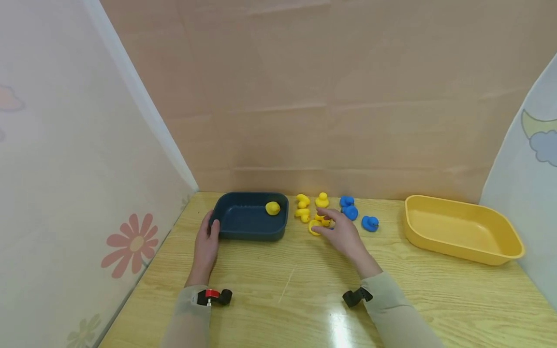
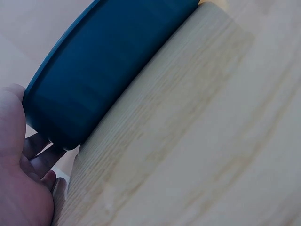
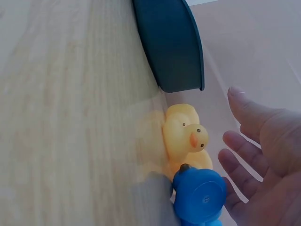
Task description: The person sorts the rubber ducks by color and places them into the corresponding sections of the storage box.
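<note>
At the left end of a dark teal plastic tub (image 1: 250, 236), my left hand (image 1: 207, 244) grips the wall, thumb at the rim and fingers around the outside. One yellow rubber duck (image 1: 272, 208) lies inside the tub toward its right end. My right hand (image 1: 344, 234) hovers over the loose ducks with fingers spread and nothing held. Closest to its fingertips is a yellow duck (image 1: 314, 228); another beside it is partly hidden by the hand. In the right wrist view a yellow duck (image 3: 181, 134) and a blue duck (image 3: 200, 195) lie beside the open fingers.
More yellow ducks (image 1: 322, 200) sit behind, near the back wall. Blue ducks (image 1: 370, 223) lie to the right of the yellow ones. A yellow tub (image 1: 457, 249) stands at the far right of the wooden table (image 1: 278, 309). Cloth walls enclose the table's sides.
</note>
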Motion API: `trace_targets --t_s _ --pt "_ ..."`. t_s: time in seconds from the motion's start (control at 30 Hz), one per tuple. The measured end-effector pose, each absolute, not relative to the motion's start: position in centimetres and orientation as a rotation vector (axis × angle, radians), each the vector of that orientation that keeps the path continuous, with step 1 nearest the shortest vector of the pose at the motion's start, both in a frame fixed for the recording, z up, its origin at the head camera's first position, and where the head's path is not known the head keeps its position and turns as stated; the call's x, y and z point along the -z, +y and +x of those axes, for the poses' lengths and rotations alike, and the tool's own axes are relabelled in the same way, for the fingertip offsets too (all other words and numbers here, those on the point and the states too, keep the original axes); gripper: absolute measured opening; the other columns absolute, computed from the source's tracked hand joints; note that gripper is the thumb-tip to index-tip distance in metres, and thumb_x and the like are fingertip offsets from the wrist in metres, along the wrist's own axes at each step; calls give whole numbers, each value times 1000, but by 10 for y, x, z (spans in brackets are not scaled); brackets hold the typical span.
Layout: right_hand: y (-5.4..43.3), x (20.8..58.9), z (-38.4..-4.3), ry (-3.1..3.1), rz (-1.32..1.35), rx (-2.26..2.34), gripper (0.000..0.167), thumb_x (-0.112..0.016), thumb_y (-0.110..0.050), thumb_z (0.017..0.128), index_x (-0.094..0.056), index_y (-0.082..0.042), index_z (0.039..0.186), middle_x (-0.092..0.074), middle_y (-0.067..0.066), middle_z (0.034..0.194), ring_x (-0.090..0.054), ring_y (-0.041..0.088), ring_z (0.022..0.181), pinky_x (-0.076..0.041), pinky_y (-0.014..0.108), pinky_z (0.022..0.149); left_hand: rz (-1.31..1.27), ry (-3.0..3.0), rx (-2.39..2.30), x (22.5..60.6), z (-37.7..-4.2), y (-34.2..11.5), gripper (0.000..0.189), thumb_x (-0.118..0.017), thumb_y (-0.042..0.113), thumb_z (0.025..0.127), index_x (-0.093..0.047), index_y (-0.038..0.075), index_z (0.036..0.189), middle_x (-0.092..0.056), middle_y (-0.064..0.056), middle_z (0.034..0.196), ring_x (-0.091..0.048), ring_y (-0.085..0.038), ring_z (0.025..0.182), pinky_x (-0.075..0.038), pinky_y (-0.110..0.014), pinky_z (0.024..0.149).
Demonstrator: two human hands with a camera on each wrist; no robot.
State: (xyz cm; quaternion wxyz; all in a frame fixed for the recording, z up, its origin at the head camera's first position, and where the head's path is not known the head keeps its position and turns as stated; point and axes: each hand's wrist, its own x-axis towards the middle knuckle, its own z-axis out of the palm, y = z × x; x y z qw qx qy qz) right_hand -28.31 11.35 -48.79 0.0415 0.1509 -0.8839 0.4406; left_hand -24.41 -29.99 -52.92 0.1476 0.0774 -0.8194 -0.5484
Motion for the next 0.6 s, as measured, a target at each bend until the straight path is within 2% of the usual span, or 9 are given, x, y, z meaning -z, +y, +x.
trace_targets --t_s 0.17,0.43,0.6 --pt "115 493 -283 -2703 477 -1326 63 -87 -26 99 -64 -8 155 -70 14 145 -63 40 135 -51 63 112 217 -2353 1596 529 -244 -299 65 -46 46 120 -32 18 176 -27 -10 181 -24 -35 166 -25 -56 133" --pt "115 498 -284 -2721 489 -1275 62 -88 -23 98 -66 -7 153 -68 16 148 -61 42 137 -50 64 112 215 -2353 1588 530 -244 -300 69 -45 54 118 -32 19 176 -27 -10 180 -24 -35 166 -25 -56 133" --pt "116 500 -286 -2743 502 -1266 59 -88 -23 98 -68 -7 152 -67 18 149 -58 45 138 -49 64 112 210 -2361 1566 530 -245 -301 68 -45 53 118 -32 18 176 -28 -11 180 -25 -36 166 -26 -56 133"
